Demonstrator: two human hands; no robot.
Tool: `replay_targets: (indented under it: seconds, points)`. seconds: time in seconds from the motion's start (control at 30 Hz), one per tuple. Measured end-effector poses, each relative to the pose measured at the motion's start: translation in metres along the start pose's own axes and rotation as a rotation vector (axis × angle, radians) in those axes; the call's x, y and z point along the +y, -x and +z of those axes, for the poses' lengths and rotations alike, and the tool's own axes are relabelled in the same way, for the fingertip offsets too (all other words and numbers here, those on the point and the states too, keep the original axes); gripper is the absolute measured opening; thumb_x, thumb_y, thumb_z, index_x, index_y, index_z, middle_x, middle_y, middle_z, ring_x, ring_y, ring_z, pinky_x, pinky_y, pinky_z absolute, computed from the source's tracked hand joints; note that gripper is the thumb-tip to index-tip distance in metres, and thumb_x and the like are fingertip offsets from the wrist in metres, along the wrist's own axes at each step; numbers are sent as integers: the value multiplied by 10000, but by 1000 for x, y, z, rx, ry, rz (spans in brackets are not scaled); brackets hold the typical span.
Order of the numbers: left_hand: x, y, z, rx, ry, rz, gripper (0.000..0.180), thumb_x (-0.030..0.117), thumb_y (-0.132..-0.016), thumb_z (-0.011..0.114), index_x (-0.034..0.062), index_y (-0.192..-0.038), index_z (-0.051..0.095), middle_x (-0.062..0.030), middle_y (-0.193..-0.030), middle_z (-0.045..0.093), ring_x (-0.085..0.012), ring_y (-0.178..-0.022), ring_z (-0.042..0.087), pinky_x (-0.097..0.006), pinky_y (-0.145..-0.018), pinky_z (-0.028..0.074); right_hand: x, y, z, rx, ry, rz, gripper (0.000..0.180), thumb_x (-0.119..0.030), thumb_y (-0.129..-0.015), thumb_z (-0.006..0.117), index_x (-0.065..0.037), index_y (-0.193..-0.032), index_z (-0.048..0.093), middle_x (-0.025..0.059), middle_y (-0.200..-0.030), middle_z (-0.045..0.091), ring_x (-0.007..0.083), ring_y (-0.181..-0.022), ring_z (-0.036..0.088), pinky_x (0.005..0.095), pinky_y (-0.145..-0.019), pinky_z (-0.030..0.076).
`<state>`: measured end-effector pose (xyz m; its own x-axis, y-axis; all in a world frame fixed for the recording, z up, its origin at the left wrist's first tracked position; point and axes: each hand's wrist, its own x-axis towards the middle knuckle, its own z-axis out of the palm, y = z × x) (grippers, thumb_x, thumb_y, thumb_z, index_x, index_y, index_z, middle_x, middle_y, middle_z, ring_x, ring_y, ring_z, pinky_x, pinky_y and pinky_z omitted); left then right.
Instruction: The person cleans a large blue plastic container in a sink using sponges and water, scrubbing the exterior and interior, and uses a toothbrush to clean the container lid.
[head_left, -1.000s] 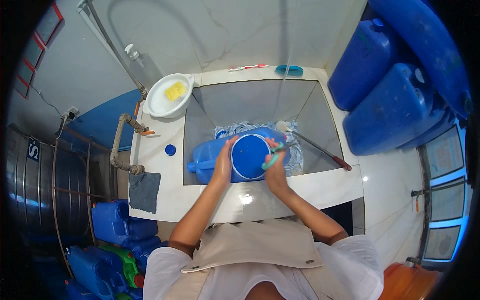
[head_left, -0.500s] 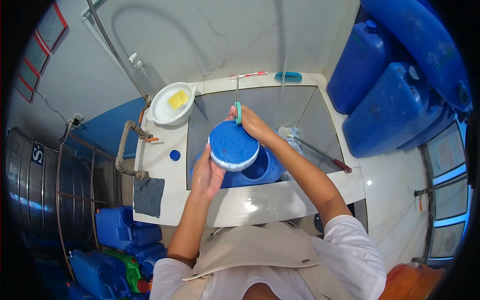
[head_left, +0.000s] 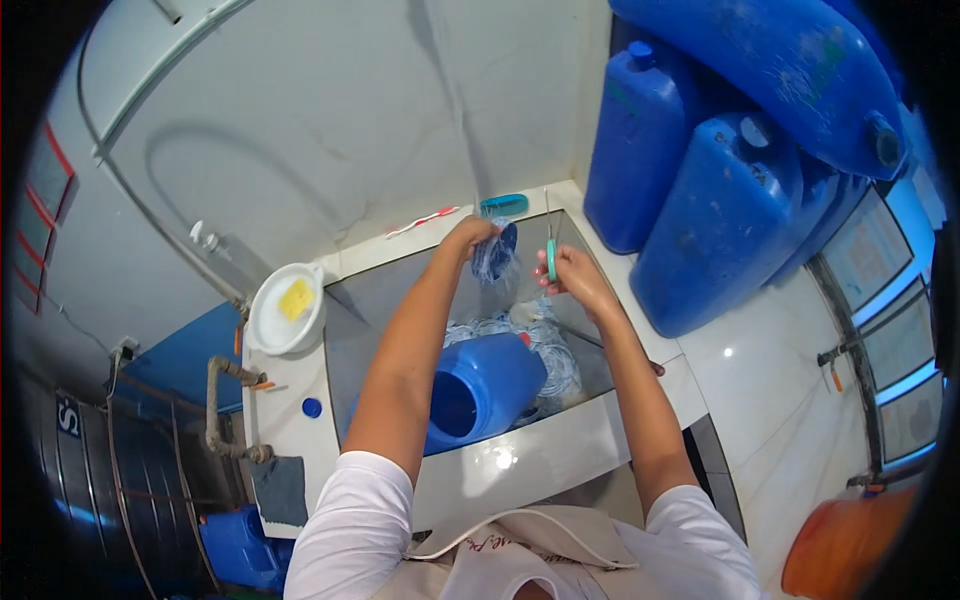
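My left hand [head_left: 472, 238] reaches over the far part of the sink [head_left: 365, 290] and grips a blue round lid [head_left: 495, 252]. The lid is turned on its edge, and water runs over it. To its right, my right hand [head_left: 578, 280] is closed round the green handles of scissors [head_left: 551, 258], whose thin metal blades point up and away. A blue plastic container [head_left: 495, 375] lies on its side below both hands, its wide round mouth facing me. Whitish, wet-looking material [head_left: 560, 365] lies in the sink beside and behind it.
On the left counter stand a white basin [head_left: 275, 330] with a yellow sponge [head_left: 296, 298], a small blue cap [head_left: 312, 408] and a grey cloth [head_left: 281, 490]. A toothbrush [head_left: 425, 220] and a teal brush [head_left: 504, 205] lie on the back ledge. Large blue jerrycans [head_left: 720, 220] crowd the right.
The lid has left the space between both hands; my left hand has carried it away into the water. My right hand has moved right with the scissors. The view has shifted rightward.
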<state>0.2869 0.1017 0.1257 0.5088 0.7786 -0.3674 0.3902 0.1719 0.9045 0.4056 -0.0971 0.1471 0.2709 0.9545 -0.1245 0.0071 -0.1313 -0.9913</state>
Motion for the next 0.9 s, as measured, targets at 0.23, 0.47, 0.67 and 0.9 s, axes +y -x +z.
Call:
replay_targets:
  seconds: [0.23,0.47,0.67,0.9]
  points:
    - [4,-23,13,-55,-141,-7,314,99,-731,593,-46,-1008,579,-134,-905,624,-211,-784,614,-329,-704,495,51,16,-12,-100,-214,184,469,-505,-808,597,-41,-786,533,81,-629,587,63,-432,453,200,-350,337]
    - [-24,16,-9,-291,-313,254,421,41,-680,638,-49,-1080,541,-93,-928,623,-175,-800,597,-292,-749,486,62,4,7,-379,-518,315,520,-576,-787,572,-58,-780,529,105,-603,570,47,-346,362,163,-294,246]
    - [-44,61,-45,-213,-276,257,376,36,-698,644,-12,-1065,576,-79,-934,629,-145,-839,590,-282,-778,477,52,-5,41,-545,-565,367,486,-537,-809,571,-55,-761,533,97,-591,559,36,-341,348,153,-290,221]
    - [-76,112,-86,-80,-451,413,357,54,-713,645,-3,-1060,584,-78,-919,637,-141,-822,594,-281,-781,472,36,-2,96,-438,-102,106,382,-391,-803,643,-22,-792,546,85,-591,557,101,-389,423,249,-363,322]
